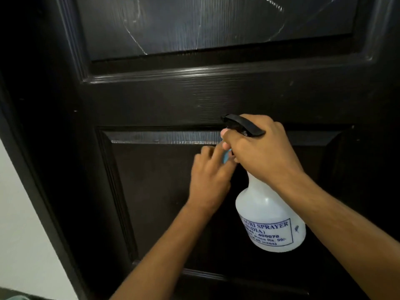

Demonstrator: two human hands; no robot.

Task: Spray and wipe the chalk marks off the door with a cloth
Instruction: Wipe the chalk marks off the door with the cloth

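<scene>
The dark panelled door [164, 100] was the only surface that bore anything. White chalk marks [135, 41] ran as thin lines across its upper recessed panel, one slanting down to that panel's lower edge. The lower panel was plain dark.

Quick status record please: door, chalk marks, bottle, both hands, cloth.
door: dark panelled door, shut face towards the camera
chalk marks: white lines on the upper panel, not yet wiped
spray bottle: white, printed label, black trigger head pointing left
right hand: right hand grips the bottle's neck and trigger
left hand: left hand reaches to the bottle's neck, fingers at a pale blue part; grip unclear
cloth: not identifiable in view
</scene>
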